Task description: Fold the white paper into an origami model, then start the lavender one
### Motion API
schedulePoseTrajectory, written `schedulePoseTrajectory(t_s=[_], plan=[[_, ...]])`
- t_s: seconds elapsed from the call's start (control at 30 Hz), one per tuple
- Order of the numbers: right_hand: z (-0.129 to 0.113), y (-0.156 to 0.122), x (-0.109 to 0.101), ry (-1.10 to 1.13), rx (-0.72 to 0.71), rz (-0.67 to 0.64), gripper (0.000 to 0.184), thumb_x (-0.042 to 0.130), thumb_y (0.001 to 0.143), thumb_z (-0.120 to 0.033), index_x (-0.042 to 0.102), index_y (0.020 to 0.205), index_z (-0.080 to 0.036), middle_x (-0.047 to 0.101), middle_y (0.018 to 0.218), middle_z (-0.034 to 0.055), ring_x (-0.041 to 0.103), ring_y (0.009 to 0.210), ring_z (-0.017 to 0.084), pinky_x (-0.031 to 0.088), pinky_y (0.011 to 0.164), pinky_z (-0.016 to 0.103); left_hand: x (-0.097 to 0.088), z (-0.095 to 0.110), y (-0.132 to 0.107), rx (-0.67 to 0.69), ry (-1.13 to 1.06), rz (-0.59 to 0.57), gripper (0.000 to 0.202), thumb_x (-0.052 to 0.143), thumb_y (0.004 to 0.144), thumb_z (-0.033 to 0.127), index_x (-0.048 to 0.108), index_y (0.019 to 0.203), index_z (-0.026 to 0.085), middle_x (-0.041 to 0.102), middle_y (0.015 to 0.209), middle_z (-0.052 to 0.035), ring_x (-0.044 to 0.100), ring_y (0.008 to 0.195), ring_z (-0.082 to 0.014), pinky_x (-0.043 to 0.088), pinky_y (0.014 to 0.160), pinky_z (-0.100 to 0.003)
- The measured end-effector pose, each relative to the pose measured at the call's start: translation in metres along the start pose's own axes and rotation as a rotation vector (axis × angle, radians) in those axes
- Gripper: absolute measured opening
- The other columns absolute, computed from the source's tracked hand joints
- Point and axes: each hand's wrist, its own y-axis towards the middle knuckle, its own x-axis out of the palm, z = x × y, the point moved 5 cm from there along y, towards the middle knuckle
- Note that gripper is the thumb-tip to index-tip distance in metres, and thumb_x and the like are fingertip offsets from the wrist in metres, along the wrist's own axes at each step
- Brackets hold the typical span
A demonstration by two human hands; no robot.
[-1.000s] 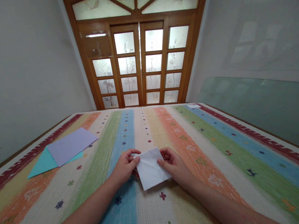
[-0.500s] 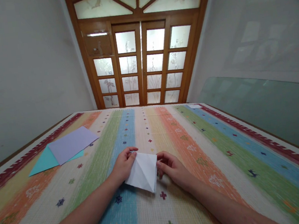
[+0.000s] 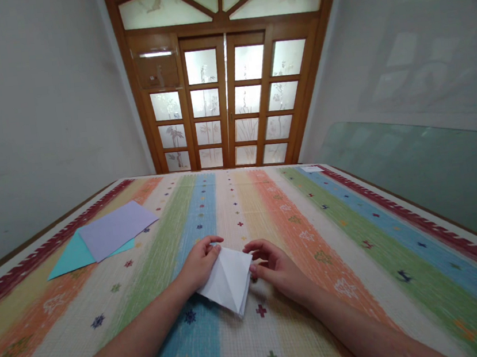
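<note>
A folded white paper [image 3: 228,281] lies on the striped mat [image 3: 315,238] between my hands, creased into a pointed shape with its tip toward me. My left hand [image 3: 200,264] pinches the paper's upper left corner between thumb and fingers. My right hand [image 3: 273,267] has its fingers curled and grips the paper's right edge.
A lilac sheet [image 3: 116,229] lies over a turquoise sheet [image 3: 72,257] at the mat's left. A small white scrap [image 3: 309,168] sits at the far right of the mat. A wooden glazed door [image 3: 226,81] stands behind, and a glass panel [image 3: 429,172] leans on the right wall.
The white paper was a flat creased square; it has been folded in and turned into a narrower pointed shape. Both hands have drawn closer together on it.
</note>
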Motion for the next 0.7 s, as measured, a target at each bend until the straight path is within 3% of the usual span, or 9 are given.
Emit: schedulePoseTrajectory(t_s=[0.17, 0.3, 0.4, 0.5, 0.7], plan=[[-0.001, -0.001, 0.000, -0.089, -0.050, -0.011, 0.031, 0.068, 0.084, -0.037, 0.060, 0.111, -0.023, 0.063, 0.102, 0.0058, 0.061, 0.093, 0.019, 0.050, 0.084, 0.035, 0.001, 0.001, -0.001, 0.015, 0.048, -0.029, 0.033, 0.051, 0.087, 0.040, 0.063, 0.110, 0.020, 0.059, 0.071, -0.0002, 0.053, 0.064, -0.0170, 0.037, 0.058, -0.025], [-0.005, -0.003, 0.000, -0.137, -0.079, -0.020, 0.028, 0.063, 0.088, -0.036, 0.063, 0.113, -0.024, 0.064, 0.110, 0.0073, 0.059, 0.104, 0.023, 0.047, 0.091, 0.038, 0.001, 0.003, -0.001, 0.010, 0.054, -0.021, 0.029, 0.052, 0.085, 0.037, 0.066, 0.105, 0.021, 0.061, 0.075, -0.0015, 0.055, 0.070, -0.0193, 0.039, 0.063, -0.026], [-0.012, -0.006, 0.001, -0.187, -0.119, -0.038, 0.030, 0.057, 0.088, -0.027, 0.062, 0.117, -0.026, 0.063, 0.114, 0.0069, 0.058, 0.109, 0.024, 0.044, 0.095, 0.041, 0.000, 0.002, 0.000, 0.014, 0.059, -0.029, 0.028, 0.052, 0.084, 0.035, 0.067, 0.104, 0.022, 0.063, 0.077, -0.0018, 0.056, 0.073, -0.0203, 0.040, 0.066, -0.027], [-0.018, -0.007, 0.005, -0.362, -0.179, -0.056, 0.033, 0.058, 0.083, -0.017, 0.065, 0.114, -0.028, 0.065, 0.109, 0.0055, 0.059, 0.104, 0.023, 0.044, 0.093, 0.040, 0.001, -0.001, 0.000, 0.018, 0.070, -0.052, 0.028, 0.051, 0.085, 0.034, 0.067, 0.105, 0.023, 0.063, 0.078, -0.0021, 0.056, 0.073, -0.0199, 0.040, 0.066, -0.026], [-0.021, -0.004, 0.005, -0.555, -0.223, -0.013, 0.019, 0.065, 0.077, -0.015, 0.071, 0.091, -0.025, 0.068, 0.090, 0.0037, 0.061, 0.091, 0.022, 0.045, 0.083, 0.036, 0.004, -0.003, 0.001, -0.022, 0.016, -0.063, 0.028, 0.056, 0.081, 0.035, 0.067, 0.104, 0.022, 0.061, 0.073, -0.0008, 0.055, 0.067, -0.0178, 0.039, 0.059, -0.024]])
